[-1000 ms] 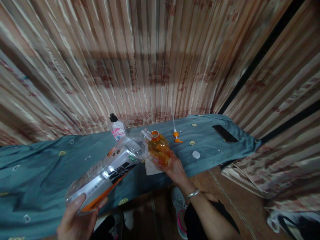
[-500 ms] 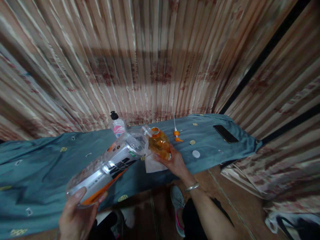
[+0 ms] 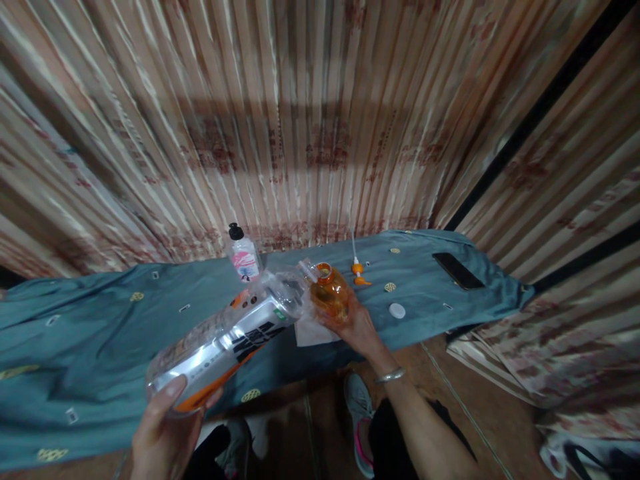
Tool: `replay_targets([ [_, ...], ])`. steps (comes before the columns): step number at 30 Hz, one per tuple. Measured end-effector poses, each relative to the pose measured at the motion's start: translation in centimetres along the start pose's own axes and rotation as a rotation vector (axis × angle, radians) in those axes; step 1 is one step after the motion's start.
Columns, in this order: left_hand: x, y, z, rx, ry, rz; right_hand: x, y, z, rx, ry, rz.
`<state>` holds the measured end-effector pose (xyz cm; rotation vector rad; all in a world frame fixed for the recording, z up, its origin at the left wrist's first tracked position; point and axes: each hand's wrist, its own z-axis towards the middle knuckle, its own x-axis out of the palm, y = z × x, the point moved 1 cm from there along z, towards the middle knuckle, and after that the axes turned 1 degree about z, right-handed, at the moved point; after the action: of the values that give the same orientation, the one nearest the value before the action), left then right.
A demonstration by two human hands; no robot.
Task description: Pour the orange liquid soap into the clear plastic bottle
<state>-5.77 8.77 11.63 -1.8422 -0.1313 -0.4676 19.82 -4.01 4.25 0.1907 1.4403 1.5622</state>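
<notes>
Refill jug (image 3: 227, 340), large and clear, is being tipped by the left hand (image 3: 167, 433), gripped at its base, spout touching the small orange bottle (image 3: 333, 297) clasped by the right hand (image 3: 357, 327) on the table (image 3: 100, 347). Liquid is likely being risked onto the paper beneath if mouths misalign.
</notes>
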Motion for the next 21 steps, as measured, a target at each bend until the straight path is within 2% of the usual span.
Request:
replay_targets([
  [6,0.7,-0.3,-0.5,0.041,0.038,0.008,0.3,-0.2,-0.1,-0.007,-0.037,0.003],
  [12,0.4,-0.6,-0.7,0.061,0.022,0.053,0.5,0.0,-0.2,0.012,-0.059,-0.052],
  [21,1.3,-1.0,-1.1,0.110,-0.013,0.065,0.6,0.4,-0.2,0.043,-0.097,-0.088],
])
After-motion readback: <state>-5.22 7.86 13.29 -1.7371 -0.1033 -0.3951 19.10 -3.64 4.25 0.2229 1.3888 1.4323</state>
